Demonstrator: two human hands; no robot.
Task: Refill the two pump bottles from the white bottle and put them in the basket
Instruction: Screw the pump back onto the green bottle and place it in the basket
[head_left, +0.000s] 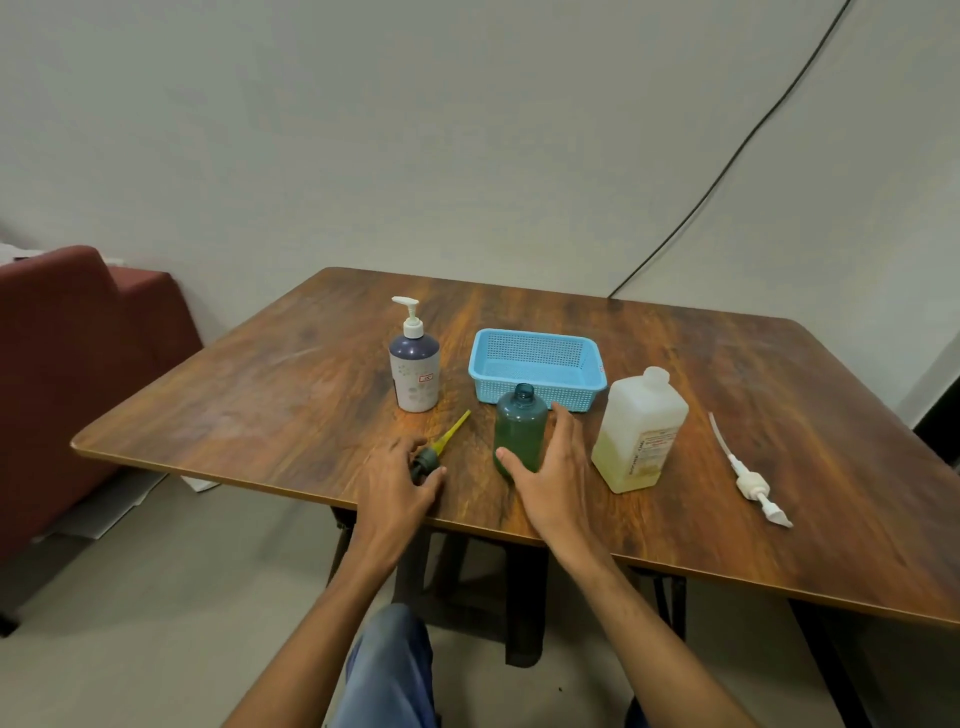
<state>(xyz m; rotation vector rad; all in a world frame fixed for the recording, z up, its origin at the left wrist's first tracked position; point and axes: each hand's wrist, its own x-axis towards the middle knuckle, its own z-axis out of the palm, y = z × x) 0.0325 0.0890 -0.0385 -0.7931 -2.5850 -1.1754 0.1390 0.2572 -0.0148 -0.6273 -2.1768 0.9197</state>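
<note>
- Brown wood-grain surface (727, 364) carries everything I see from the head camera.
- My left hand (400, 480) lies near the front edge, fingers curled loosely around the dark green pump head (427, 460); its yellowish dip tube (453, 430) lies on the wood, pointing away toward the basket.
- My right hand (550, 467) is spread, fingers apart, against the near right side of the green bottle (521, 428); the thumb touches its lower front, but the hand is not clamped on it.
- The green bottle stands upright with its neck uncapped, just in front of the blue perforated basket (537, 366), which has nothing in it.
- A purple-and-white pump bottle (415, 366) stands upright left of the basket, its white pump fitted.
- The white bottle (640, 431) stands right of my right hand, uncapped, with pale yellow liquid in its lower part.
- A separate white pump (748, 478) lies flat well to the right, near the surface's edge.
</note>
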